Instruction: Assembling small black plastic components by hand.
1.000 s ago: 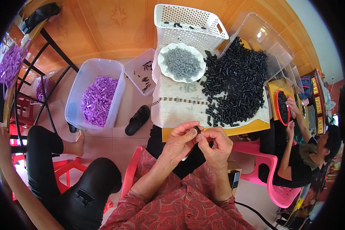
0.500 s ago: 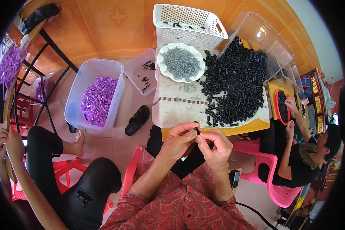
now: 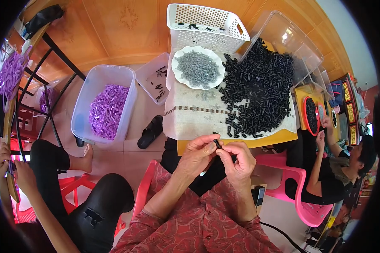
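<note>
At the table's near edge, a small black cylindrical plastic piece is pinched between the fingertips of my left hand and my right hand. Fingers partly cover it, so its full shape does not show. Beyond my hands lies a large heap of similar black pieces on a pale cloth. Left of the heap, small clear grey parts fill a white scalloped plate.
A white perforated basket stands at the back, beside a clear bin tipped toward the heap. On the floor at left are a tub of purple pieces and a black sandal. Co-workers sit left and right; one has a red tray.
My fingers have shifted slightly around the black piece, and more of it shows. The right co-worker's hand has moved off the red tray toward the right; the left co-worker's hands have lowered.
</note>
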A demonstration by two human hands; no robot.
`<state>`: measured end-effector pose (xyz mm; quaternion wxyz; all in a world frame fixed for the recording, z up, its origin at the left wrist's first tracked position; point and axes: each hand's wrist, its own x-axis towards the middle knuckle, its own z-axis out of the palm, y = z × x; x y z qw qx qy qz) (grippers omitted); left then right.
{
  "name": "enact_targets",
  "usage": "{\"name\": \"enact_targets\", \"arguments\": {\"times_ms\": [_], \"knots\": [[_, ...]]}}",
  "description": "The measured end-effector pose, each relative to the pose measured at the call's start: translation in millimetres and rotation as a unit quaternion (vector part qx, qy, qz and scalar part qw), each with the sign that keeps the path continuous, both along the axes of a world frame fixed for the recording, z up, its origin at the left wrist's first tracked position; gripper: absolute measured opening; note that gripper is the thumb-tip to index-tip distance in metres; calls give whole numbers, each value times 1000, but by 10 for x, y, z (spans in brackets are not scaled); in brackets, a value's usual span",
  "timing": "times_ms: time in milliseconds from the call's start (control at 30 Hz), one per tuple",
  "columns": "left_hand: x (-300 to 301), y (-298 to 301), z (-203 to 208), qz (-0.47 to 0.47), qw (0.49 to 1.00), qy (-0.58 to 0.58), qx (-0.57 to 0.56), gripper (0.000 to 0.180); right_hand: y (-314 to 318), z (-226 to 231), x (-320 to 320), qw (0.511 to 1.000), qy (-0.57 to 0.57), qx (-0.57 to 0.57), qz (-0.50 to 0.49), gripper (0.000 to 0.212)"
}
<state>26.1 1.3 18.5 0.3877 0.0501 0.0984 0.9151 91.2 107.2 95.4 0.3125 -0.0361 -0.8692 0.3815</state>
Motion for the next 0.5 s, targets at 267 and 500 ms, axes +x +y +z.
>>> {"name": "enact_targets", "arguments": {"times_ms": [267,500], "knots": [[19,15,-4,6,1000,16,2,27,68,-10,14,999,11,39,13,19],[43,20,15,17,999,13,-30,27,12,18,4,997,17,70,11,19]]}}
